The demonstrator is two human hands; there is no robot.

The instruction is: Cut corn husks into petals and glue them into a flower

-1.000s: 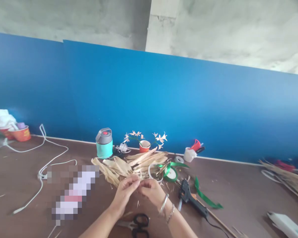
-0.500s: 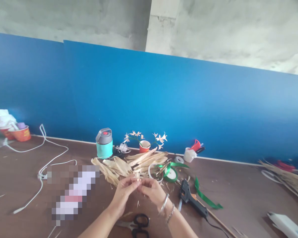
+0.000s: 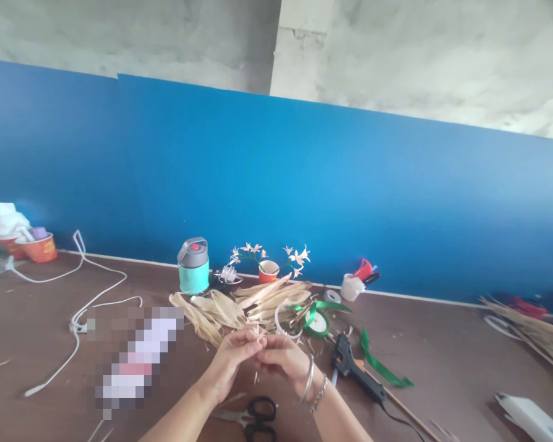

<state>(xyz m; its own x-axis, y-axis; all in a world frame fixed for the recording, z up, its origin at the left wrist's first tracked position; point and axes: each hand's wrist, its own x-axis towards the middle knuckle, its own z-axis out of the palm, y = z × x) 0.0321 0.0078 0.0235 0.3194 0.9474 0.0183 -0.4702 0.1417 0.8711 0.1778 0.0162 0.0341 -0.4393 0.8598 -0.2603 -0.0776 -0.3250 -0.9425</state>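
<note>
My left hand (image 3: 236,356) and my right hand (image 3: 284,359) meet fingertip to fingertip above the table, both closed in a pinch. Between them is a small pale piece of corn husk (image 3: 257,331), mostly covered by the fingers, so its exact shape is unclear. Just beyond the fingers lies a heap of dried corn husks (image 3: 225,309). Black-handled scissors (image 3: 253,418) rest on the table below my wrists. To the right of my right hand lies a black glue gun (image 3: 357,371), and behind that hand is a spool of green ribbon (image 3: 317,323).
An orange cup (image 3: 268,272) with stems of pale flowers stands at the back, beside a turquoise flask (image 3: 194,270). A white cable (image 3: 76,319) runs across the left. A white container (image 3: 351,286) holds tools. Long dry stalks (image 3: 534,334) lie at far right.
My hands have shifted very slightly, the right fingers turning a little around the pale piece, which now sticks up a bit differently. Everything on the table stays put.
</note>
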